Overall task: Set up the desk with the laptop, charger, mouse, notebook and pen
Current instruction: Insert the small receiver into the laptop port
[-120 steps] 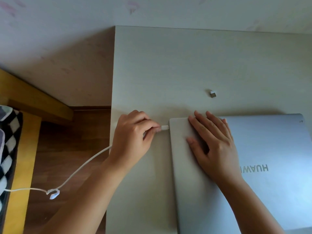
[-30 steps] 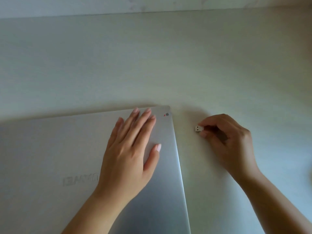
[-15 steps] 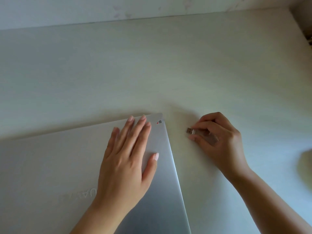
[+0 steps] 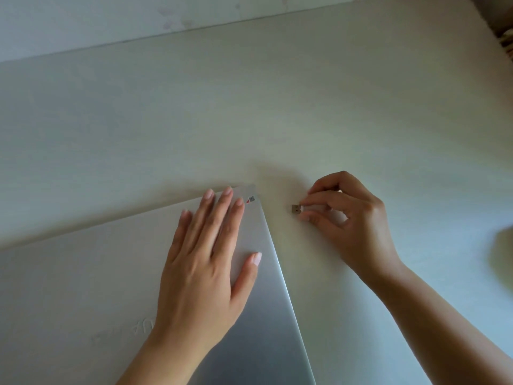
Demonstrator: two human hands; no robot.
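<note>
A closed silver laptop (image 4: 83,273) lies flat on the pale desk (image 4: 249,107), filling the lower left. My left hand (image 4: 205,262) rests palm down on the lid near its far right corner, fingers spread. To the right of the laptop's right edge, my right hand (image 4: 349,218) pinches a small USB receiver (image 4: 296,209) between thumb and fingertips, its metal plug pointing at the laptop's side with a gap between them. The charger, mouse, notebook and pen are out of view.
The desk's back edge meets a pale wall (image 4: 111,20). A blurred pale object (image 4: 502,259) sits at the right border. Something woven shows at the top right corner (image 4: 506,43).
Four seconds ago my left hand held the charger plug at the laptop's left side. Since then the view swung right; my right hand now holds the USB receiver and turns it near the laptop's right edge.
</note>
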